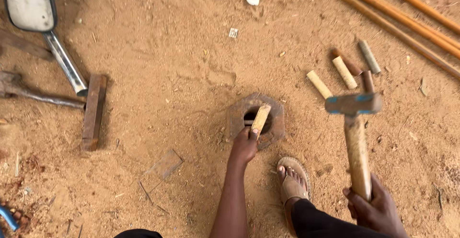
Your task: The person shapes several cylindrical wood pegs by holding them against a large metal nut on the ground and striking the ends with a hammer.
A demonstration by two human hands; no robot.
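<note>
My left hand [245,145] grips a short pale wooden peg [261,117] and holds it tilted over the round hole of a rusty octagonal metal block [238,114] half sunk in the sandy ground. My right hand [371,207] is shut on the wooden handle of a hammer [354,104], whose metal head with blue paint marks hangs raised to the right of the block. My foot in a sandal [292,180] rests on the sand just below the block.
Several short wooden pegs [345,72] lie on the sand behind the hammer head. Long wooden poles [407,20] run across the top right. A rusty metal bar [93,111] and a metal stand [62,58] sit at left.
</note>
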